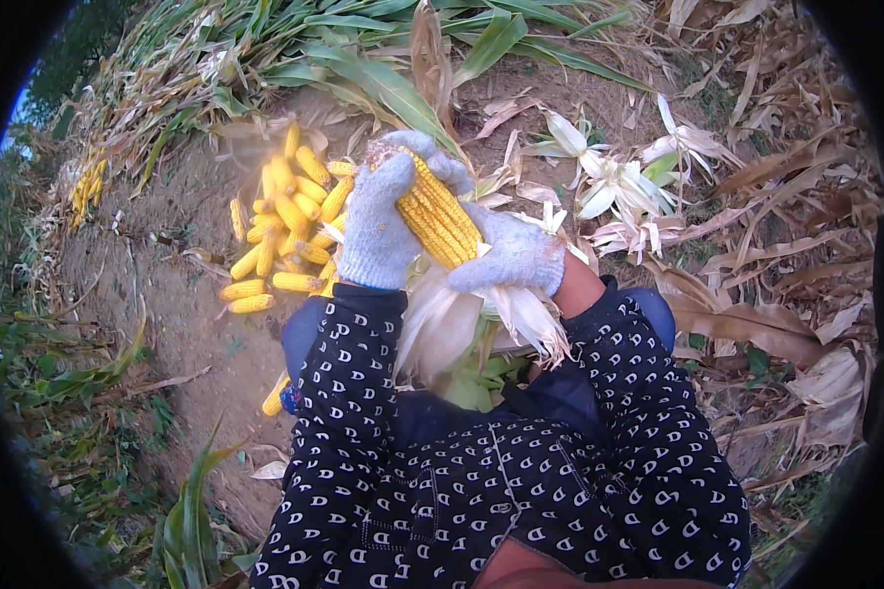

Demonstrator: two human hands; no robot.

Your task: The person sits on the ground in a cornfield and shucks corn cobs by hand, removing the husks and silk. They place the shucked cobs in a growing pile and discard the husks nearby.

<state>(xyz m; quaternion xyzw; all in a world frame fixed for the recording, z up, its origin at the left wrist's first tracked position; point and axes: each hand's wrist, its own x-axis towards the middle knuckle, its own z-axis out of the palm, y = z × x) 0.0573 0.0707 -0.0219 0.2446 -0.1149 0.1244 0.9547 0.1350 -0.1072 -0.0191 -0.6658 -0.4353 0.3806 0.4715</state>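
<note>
A yellow ear of corn (439, 210) lies tilted between my two gloved hands, its kernels bare along most of its length. My left hand (383, 221), in a light grey knitted glove, grips the upper end of the ear, where some brownish silk shows. Around the lower end, my right hand (512, 250) in a matching glove is closed, with its thumb over the base. Pale peeled husk (442, 324) hangs below the ear, under my right hand. The ear's underside is hidden by the gloves and husk.
A heap of husked corn ears (287, 213) lies on the bare soil to the left, with one ear (275, 396) near my left leg. Stripped husks (619, 184) are scattered at the right. Cut green cornstalks (383, 73) lie ahead, and dry leaves (781, 309) cover the right side.
</note>
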